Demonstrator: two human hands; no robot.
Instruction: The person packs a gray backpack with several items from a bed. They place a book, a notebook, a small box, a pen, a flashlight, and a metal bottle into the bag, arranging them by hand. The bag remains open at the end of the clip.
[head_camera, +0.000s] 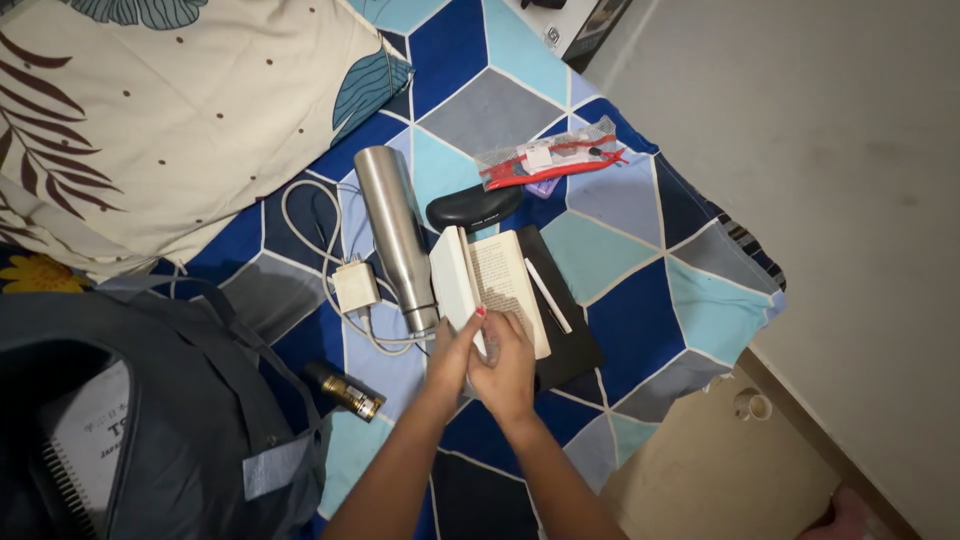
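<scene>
Between the fingers of both hands sits an open white paperback book (490, 290): left hand (452, 352) and right hand (505, 372) clamp its lower edge. Just left stands a brushed-steel cylindrical bottle (396, 235); a white pen (547, 295) lies just right.

Both forearms reach forward, left hand (452, 352) and right hand (505, 368) pressed together, fingers curled.

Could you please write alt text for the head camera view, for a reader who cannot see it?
Two bare hands, left hand and right hand, hold an open white paperback book over a flat black case on a blue geometric-patterned bedsheet. Beside it lie a brushed steel bottle, a white charger with cable and a dark grey backpack.
</scene>
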